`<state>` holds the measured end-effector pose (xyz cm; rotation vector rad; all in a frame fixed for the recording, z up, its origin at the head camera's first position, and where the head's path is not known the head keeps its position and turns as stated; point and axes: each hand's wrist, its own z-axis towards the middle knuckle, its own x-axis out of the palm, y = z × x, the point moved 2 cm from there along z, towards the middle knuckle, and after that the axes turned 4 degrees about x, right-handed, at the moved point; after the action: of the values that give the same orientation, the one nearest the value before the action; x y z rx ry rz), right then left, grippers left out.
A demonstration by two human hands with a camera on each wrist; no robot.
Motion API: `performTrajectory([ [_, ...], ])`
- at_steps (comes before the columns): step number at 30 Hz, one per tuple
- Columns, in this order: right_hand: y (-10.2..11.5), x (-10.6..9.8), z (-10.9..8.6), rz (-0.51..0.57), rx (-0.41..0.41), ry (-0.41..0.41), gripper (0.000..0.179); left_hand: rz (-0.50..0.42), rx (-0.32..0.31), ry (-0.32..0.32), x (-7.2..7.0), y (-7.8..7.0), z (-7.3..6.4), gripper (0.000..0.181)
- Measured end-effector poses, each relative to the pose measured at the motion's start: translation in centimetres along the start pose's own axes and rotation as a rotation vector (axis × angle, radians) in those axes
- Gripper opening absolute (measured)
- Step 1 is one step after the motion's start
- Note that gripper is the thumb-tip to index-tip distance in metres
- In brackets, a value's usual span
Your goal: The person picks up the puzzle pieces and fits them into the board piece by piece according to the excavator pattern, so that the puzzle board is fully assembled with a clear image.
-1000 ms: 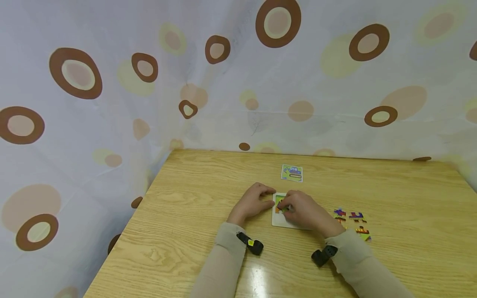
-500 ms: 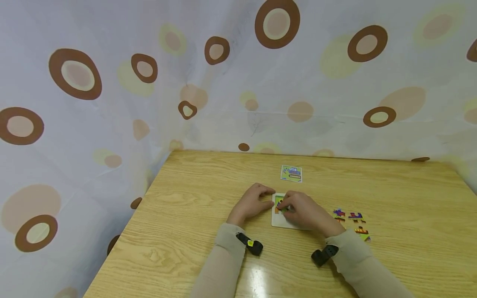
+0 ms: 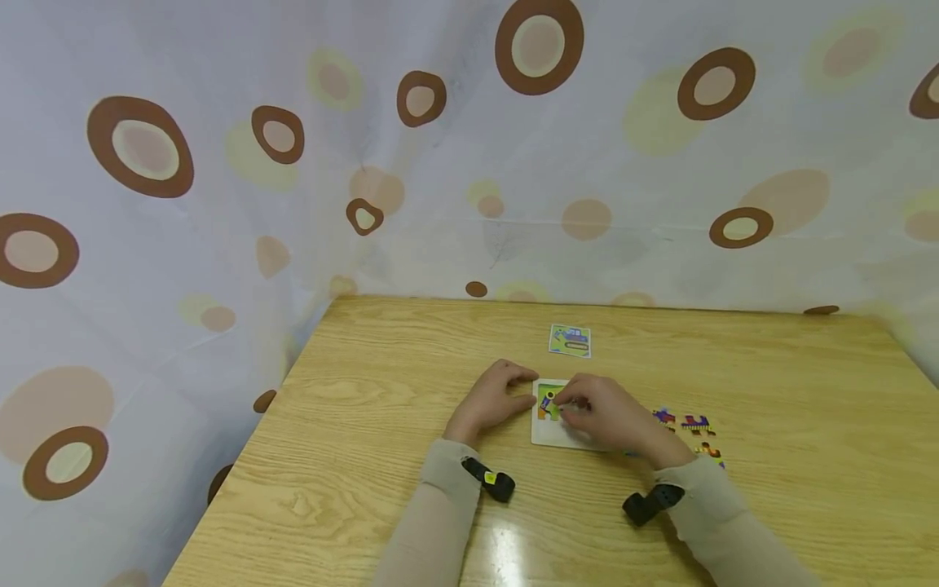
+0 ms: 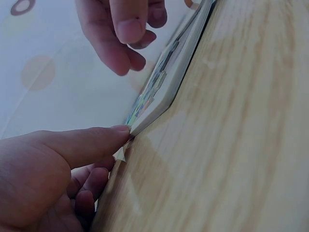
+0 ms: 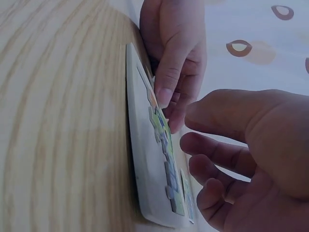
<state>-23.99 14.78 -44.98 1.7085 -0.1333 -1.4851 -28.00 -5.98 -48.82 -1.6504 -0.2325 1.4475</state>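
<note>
A white jigsaw tray (image 3: 561, 436) lies flat on the table. Green pieces with an excavator-arm picture (image 3: 547, 401) fill its upper left; in the right wrist view, joined pieces (image 5: 164, 140) run along the tray. My left hand (image 3: 490, 399) rests at the tray's left edge; in the left wrist view its thumb (image 4: 108, 140) touches the rim near a corner. My right hand (image 3: 609, 412) hovers over the tray's right part and hides it. Its fingers are loosely bent and apart from the pieces, and both wrist views show nothing held.
Several loose jigsaw pieces (image 3: 697, 424) lie right of the tray, partly behind the right forearm. A small picture card of an excavator (image 3: 570, 341) lies beyond the tray. A spotted curtain (image 3: 528, 244) borders the wooden table (image 3: 367, 391) behind and at left.
The right fingers have come off the piece at the tray's upper left and drawn slightly right, so more of the picture shows. My left hand keeps its place at the rim.
</note>
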Motion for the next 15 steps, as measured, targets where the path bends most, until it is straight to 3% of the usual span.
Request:
performTrajectory([
  [15,-1.2,-2.7,-3.1,-0.053,0.019,-0.102,0.016,-0.013,-0.003,0.002,0.1,0.1,0.1,0.037],
])
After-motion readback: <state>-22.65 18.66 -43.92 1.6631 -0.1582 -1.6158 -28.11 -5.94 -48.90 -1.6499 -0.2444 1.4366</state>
